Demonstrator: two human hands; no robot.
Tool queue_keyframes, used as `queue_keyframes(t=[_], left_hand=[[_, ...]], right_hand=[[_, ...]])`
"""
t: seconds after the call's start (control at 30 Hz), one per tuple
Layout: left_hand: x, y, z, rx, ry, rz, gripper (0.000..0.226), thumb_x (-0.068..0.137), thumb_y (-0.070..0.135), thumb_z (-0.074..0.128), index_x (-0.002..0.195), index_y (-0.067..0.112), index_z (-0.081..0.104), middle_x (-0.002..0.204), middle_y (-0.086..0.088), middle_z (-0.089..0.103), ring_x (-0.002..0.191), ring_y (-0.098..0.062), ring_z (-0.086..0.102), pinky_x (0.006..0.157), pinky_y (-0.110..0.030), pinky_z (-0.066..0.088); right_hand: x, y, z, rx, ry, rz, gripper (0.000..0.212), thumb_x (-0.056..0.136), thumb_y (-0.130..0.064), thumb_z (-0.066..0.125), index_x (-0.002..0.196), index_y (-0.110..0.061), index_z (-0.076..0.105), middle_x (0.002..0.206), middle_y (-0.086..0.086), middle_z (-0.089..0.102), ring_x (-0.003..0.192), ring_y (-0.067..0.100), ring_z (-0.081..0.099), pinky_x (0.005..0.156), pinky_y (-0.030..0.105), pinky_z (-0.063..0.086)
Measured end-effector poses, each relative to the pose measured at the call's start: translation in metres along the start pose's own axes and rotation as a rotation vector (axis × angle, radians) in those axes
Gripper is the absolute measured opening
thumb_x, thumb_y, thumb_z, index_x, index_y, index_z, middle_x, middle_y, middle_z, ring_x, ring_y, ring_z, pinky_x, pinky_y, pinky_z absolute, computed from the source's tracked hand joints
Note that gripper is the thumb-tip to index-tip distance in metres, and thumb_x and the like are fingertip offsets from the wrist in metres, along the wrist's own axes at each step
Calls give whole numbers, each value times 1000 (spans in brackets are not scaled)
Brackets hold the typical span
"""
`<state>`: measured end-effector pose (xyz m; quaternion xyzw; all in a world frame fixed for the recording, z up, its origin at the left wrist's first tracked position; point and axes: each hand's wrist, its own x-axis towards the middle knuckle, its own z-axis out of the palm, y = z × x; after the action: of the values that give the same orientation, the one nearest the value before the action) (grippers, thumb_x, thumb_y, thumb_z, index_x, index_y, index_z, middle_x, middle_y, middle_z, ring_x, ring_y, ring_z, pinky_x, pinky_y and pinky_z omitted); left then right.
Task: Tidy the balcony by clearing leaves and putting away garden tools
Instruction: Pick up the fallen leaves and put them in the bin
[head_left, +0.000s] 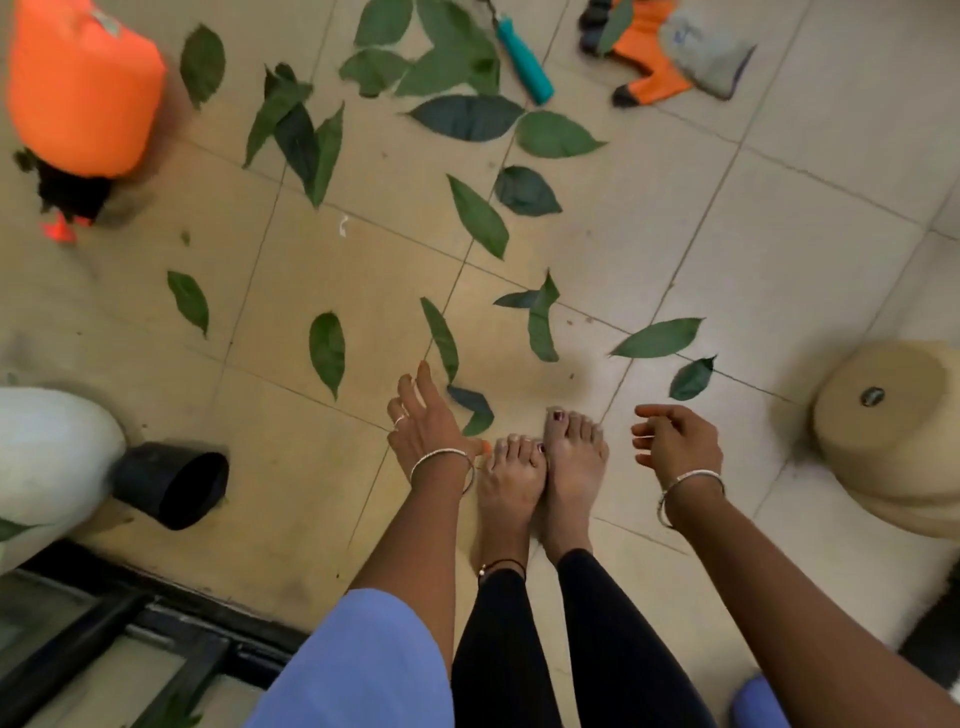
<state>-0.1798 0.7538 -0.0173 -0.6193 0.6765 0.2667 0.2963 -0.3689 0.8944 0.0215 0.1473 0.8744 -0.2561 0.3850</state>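
- Leaves (478, 215): flat, smooth, pointed green ovals scattered over the pale tiled floor (779, 249), mostly ahead of the bare feet (540, 467); none gathered yet.
- Left hand (426, 421): fingers straight, slightly apart, empty; lowered toward the nearest leaf (472, 410), probably to pick it up.
- Right hand (675, 441): fingers loosely curled, empty.
- Teal-handled tool (522, 60) and orange gloves (649, 57): lying at the far edge, not yet put away.

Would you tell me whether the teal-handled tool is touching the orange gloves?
Apart: the head view shows bare tile between the teal-handled tool and the orange gloves.
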Motion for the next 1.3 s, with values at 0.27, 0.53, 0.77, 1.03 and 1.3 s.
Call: queue_keyframes(t=[0.27, 0.53, 0.77, 1.03, 1.3], left_hand=[[88, -17, 58, 158, 34, 218, 153, 48, 56, 90, 152, 26, -18, 162, -1, -14, 149, -33, 0, 109, -52, 34], [117, -24, 71, 186, 246, 450, 98, 67, 38, 84, 150, 20, 36, 154, -9, 37, 144, -28, 31, 110, -43, 37], [130, 1, 55, 74, 390, 496, 21, 68, -7, 77, 82, 5, 67, 75, -13, 67, 68, -29, 62, 54, -29, 45], [114, 63, 41, -405, 296, 360, 36, 89, -10, 44, 108, 17, 58, 112, -4, 46, 85, -18, 54, 69, -25, 41], [117, 120, 63, -482, 245, 376, 23, 88, 22, 60, 104, 6, 52, 104, -10, 52, 86, -24, 52, 71, -35, 42]], right_hand=[[70, 34, 35, -193, 98, -147, 18, 89, -18, 61, 106, -18, 68, 91, 1, 64, 86, 20, 58, 85, 29, 43], [94, 39, 38, -146, 123, -155, 26, 89, -25, 63, 115, -19, 62, 100, -1, 60, 80, 13, 54, 79, 30, 39], [91, 37, 37, -59, 140, -82, 18, 89, -21, 62, 106, -26, 61, 86, -12, 58, 87, 26, 64, 88, 49, 53], [123, 21, 25, 41, 183, 163, 80, 61, -58, 77, 126, -30, 42, 128, 9, 47, 113, 32, 52, 93, 55, 49], [167, -3, 42, -134, 239, 190, 122, 45, -75, 80, 140, -23, 24, 138, 17, 29, 127, 37, 34, 106, 47, 32]])
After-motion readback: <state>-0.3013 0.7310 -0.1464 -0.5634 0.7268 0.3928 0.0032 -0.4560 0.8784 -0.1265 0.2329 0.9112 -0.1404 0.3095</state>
